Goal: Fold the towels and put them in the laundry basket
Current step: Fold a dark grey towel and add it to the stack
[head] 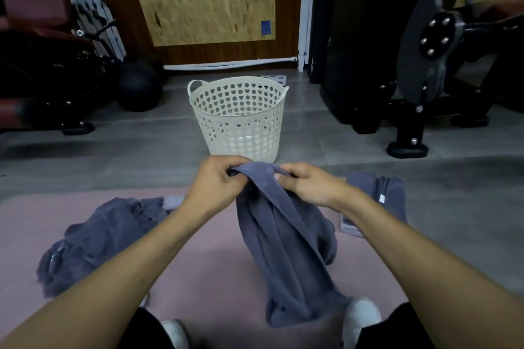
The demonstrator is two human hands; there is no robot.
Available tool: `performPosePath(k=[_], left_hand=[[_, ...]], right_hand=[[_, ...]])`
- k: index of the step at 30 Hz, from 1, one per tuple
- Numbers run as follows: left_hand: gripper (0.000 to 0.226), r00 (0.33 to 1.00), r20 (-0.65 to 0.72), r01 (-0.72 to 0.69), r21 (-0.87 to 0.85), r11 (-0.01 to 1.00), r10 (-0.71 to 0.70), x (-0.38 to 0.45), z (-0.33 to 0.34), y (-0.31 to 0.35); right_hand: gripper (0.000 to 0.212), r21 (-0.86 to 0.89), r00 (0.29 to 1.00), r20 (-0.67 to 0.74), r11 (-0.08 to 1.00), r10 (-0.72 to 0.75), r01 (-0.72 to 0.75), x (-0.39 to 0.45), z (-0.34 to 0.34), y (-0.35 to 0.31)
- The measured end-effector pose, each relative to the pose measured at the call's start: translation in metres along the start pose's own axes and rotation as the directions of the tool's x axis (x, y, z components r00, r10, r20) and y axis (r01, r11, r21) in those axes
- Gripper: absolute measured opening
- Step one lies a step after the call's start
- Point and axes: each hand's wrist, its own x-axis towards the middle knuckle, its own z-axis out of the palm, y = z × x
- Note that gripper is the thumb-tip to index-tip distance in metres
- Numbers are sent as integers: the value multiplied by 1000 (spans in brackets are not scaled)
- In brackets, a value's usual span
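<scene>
Head view — both hands (256, 183) grip a towel (286, 244).

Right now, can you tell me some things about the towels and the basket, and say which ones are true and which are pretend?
1. Both hands hold one grey towel. True: the left hand and right hand pinch its top edge.
2. The laundry basket lies tipped over. False: it stands upright.
3. A crumpled towel lies on the pink mat. True.
4. The basket is full of towels. False: no towels show inside it.
</scene>
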Motion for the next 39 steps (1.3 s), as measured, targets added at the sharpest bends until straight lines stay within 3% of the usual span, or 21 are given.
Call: performPosePath(k=[5,10,16,18,20,22,24,25,28,30,34,36,37,39], left_hand=[[23,983,7,183,-20,983,-183,13,15,-2],[28,907,61,421,-168,891,-417,23,23,-1],[25,854,70,518,-195,833,-515,27,27,-9],[23,850,6,527,6,850,-527,30,21,-25],[20,870,-9,450,422,787,-493,26,12,-38],[23,886,164,274,568,776,-433,19,12,-44],[38,879,370,135,414,900,-302,12,21,-42],[34,885,403,101,322,941,-233,9,26,-37],[6,954,269,65,241,968,-131,12,33,-33],[9,974,163,129,186,974,-160,14,29,-30],[14,956,60,292,-99,951,-287,15,21,-18],[15,942,12,328,-257,909,-337,15,17,-13],[17,935,-4,335,-318,887,-355,15,14,-11],[23,928,-5,339,-403,850,-373,13,8,-7]], right_hand=[[17,20,995,-79,998,61,-60,-3,-1,27],[31,11,989,53,990,142,-142,-13,4,34],[8,-270,989,11,953,144,-136,3,36,48],[19,-307,992,-32,943,126,-129,6,29,47],[21,-229,995,-51,968,90,-100,5,21,44],[16,-154,999,-34,987,35,-40,4,17,39],[11,-139,1000,-12,990,-9,7,5,19,35],[12,-135,999,-16,990,-30,27,6,22,34],[10,-27,994,-104,999,-39,36,6,25,29],[7,75,992,-127,997,27,-17,4,26,34],[36,-88,986,-76,984,151,-157,-1,34,51],[50,-69,965,-101,966,243,-250,1,37,56],[50,-61,954,-112,956,279,-287,3,38,59],[29,-62,952,-87,952,293,-298,8,38,62]])
